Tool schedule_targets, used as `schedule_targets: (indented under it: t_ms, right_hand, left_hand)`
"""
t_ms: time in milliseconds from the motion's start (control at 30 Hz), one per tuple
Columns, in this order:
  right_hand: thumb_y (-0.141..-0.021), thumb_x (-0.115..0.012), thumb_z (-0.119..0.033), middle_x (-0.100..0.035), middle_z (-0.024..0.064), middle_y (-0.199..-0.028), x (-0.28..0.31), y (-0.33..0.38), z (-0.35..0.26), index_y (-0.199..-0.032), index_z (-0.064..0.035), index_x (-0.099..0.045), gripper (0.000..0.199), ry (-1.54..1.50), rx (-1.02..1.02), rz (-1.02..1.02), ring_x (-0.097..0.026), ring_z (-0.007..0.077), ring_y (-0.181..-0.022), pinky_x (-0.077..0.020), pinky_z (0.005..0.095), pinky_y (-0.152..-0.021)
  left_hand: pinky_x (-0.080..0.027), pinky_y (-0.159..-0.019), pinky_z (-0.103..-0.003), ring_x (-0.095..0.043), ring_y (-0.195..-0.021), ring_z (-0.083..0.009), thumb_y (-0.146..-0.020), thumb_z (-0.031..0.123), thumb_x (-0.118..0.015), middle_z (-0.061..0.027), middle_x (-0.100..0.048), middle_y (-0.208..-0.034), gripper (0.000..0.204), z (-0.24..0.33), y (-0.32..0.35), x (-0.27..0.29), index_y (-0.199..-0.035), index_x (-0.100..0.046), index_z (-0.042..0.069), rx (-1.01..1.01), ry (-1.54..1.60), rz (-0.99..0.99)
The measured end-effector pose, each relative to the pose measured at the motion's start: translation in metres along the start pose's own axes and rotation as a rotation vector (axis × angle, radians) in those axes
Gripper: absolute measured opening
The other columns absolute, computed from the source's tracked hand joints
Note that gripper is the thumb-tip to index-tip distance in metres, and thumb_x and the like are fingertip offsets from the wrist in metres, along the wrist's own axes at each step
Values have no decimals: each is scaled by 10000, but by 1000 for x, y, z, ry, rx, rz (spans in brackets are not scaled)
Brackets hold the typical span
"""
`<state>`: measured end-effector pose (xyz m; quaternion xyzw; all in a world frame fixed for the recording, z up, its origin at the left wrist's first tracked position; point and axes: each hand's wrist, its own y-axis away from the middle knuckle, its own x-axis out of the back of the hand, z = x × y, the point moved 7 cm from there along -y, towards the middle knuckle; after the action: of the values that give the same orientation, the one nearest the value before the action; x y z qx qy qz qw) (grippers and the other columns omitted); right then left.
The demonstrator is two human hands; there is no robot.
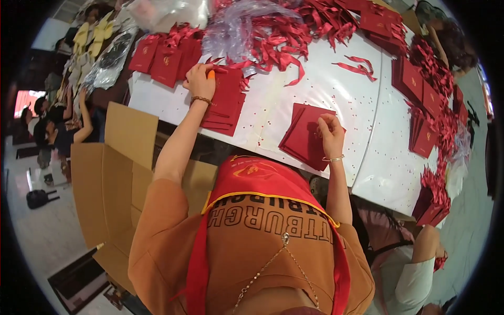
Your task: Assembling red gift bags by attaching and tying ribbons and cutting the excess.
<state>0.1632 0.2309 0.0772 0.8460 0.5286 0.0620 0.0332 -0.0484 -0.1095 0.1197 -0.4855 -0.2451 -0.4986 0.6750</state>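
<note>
White tabletop point(325, 89) is spreading beneath the work, scattered with tiny red dots, and an open cardboard box point(113, 173) is standing at the person's left side. Two stacks of plain red paper packets are lying along the near edge. Over the left stack point(224, 100), the left hand point(199, 79) is curling its fingers at the far end, with an orange cover point(211, 74) showing on one digit; whether they are gripping a packet or a ribbon, one cannot tell. Over the right stack point(302, 139), the right hand point(332, 131) is bringing thumb and forefinger close together near the right-hand side; whether anything is caught between them is not showing clearly.

Good handling is probably depending on separating one packet at a time, since the sheets are lying fanned and close. Light fingertip pressure would likely be sparing the paper from creases, and squaring the right stack would be helping its edges line up. Tangled red ribbons point(278, 44) are crowding the far side beside clear plastic wrapping point(226, 31), so snagging is seeming the likeliest trouble.
</note>
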Motion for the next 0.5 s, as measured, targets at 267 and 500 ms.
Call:
schedule_targets:
  t_ms: [267,500]
  right_hand:
    - [-841,-569,-101,-578,19,-778,9,12,-19,-954,-14,-565,142,-47,41,175,-517,63,-612,-413,196,-532]
    - [-838,-576,-97,-605,40,-817,37,42,-12,-947,10,-570,153,37,101,246,-550,89,-735,-448,218,-671]
  left_hand:
    - [-437,-787,-397,-544,-949,-293,-783,179,-541,-131,-571,-1021,338,182,46,-98,-1114,-536,117,-647,208,-623]
    - [-445,-591,-352,-594,-753,-238,-751,77,-512,-129,-598,-802,394,201,71,-159,-1144,-513,87,-744,-47,-827]
